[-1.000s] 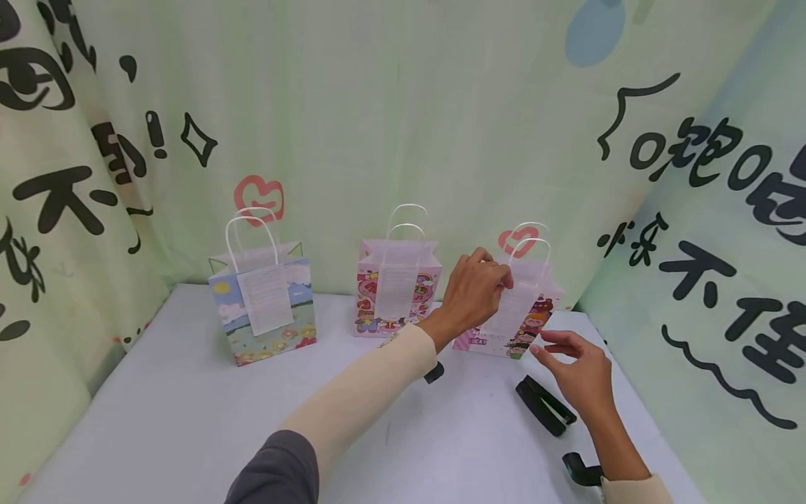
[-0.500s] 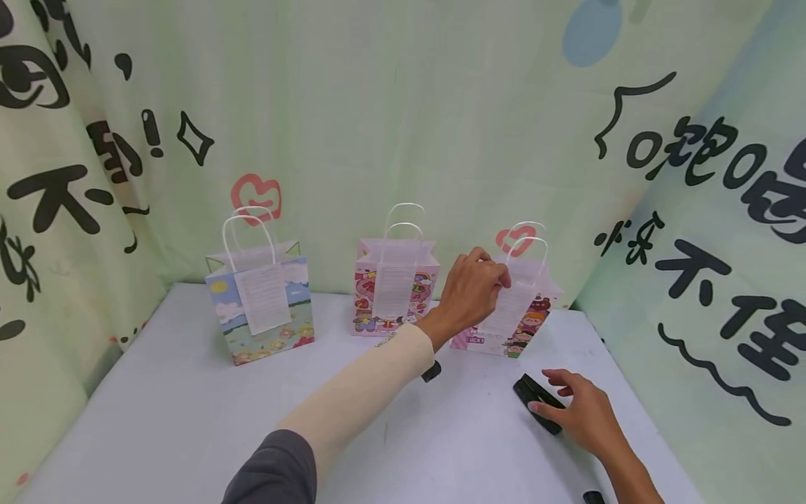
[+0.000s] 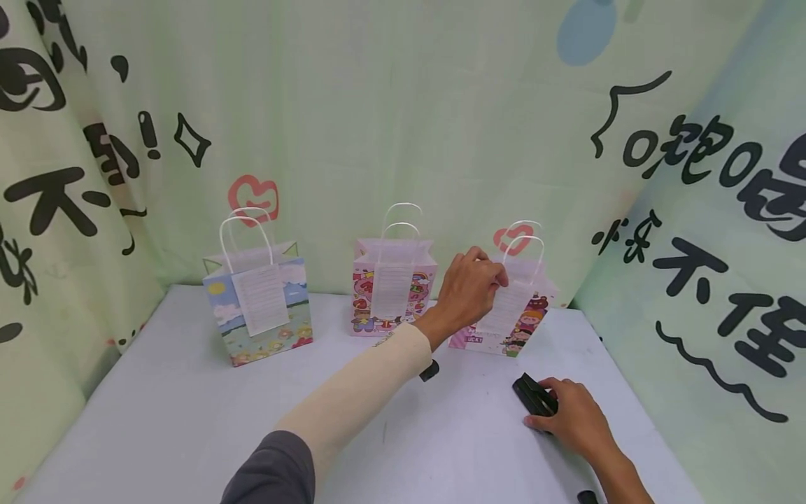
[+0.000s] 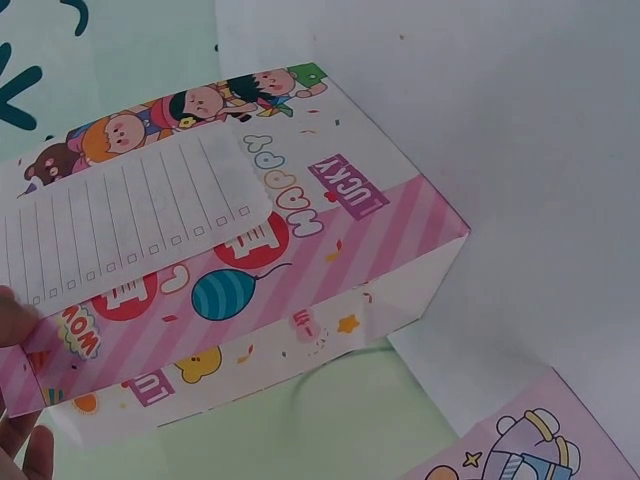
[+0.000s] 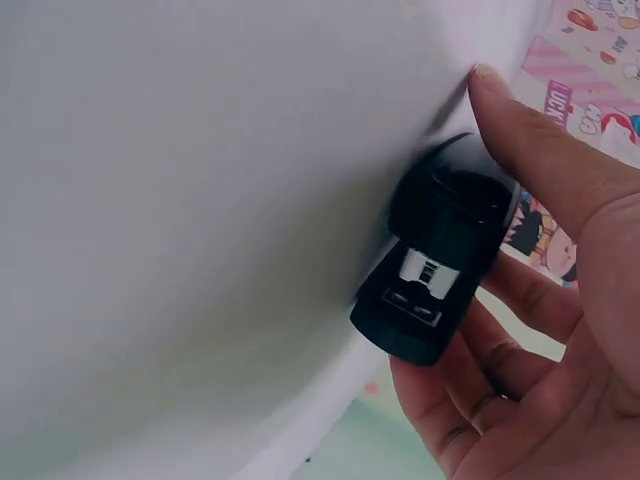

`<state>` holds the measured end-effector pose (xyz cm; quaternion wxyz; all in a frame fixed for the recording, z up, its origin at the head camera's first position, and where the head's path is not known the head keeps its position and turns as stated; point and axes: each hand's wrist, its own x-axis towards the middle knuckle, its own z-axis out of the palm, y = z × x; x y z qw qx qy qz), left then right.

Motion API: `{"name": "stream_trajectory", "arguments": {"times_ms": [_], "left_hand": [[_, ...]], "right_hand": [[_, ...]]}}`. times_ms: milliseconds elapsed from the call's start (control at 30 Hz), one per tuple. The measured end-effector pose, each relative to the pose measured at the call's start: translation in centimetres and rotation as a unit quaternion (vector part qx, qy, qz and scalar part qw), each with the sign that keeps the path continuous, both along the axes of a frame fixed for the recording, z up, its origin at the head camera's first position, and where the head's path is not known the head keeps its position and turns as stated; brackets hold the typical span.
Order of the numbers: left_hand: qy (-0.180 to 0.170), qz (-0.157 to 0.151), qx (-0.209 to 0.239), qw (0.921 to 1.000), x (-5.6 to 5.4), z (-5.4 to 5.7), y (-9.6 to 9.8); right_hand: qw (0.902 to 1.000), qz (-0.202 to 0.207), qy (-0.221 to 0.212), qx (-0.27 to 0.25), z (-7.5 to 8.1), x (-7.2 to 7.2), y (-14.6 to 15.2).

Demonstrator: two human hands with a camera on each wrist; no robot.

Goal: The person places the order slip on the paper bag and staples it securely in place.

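Note:
My left hand (image 3: 469,287) pinches the top of the right-hand paper gift bag (image 3: 475,341) together with a white lined slip (image 3: 504,311) lying against its front. In the left wrist view, the thumb is over the slip (image 4: 130,220) and fingers are behind the bag (image 4: 400,215), which has pink stripes and cartoon children. My right hand (image 3: 576,416) is low at the front right, gripping a black stapler (image 3: 532,395) on the table. The right wrist view has the thumb on one side of the stapler (image 5: 435,250) and curled fingers on the other.
A pink gift bag (image 3: 362,308) stands at the back middle and a blue landscape bag (image 3: 223,329) at the left, each with white handles and a lined slip in front. The white table (image 3: 157,420) meets printed curtains (image 3: 327,140) behind and at both sides.
My right hand has moved down from beside the right-hand bag to the stapler and taken hold of it. The left hand has kept its pinch on the bag and slip.

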<state>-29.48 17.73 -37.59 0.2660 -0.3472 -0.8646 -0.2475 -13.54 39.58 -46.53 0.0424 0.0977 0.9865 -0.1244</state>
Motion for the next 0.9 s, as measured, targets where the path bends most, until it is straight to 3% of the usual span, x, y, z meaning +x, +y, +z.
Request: {"name": "stream_trajectory", "arguments": {"times_ms": [200,433,667,900], "left_hand": [[0.002,-0.001,0.000,1.0000,0.1,0.0,0.0],[0.002,-0.003,0.004,1.0000,0.1,0.0,0.0],[-0.005,-0.002,0.001,1.0000,0.0,-0.1,-0.1],[-0.007,-0.001,-0.001,1.0000,0.1,0.0,-0.2]], "right_hand": [[0.9999,0.004,0.014,-0.005,-0.1,0.0,-0.4],[0.9942,0.017,0.077,-0.073,1.4,0.3,-1.1],[0.9786,0.020,0.167,-0.118,3.6,-0.4,-2.0],[0.9537,0.040,0.250,-0.163,5.9,-1.3,-2.8]]}}
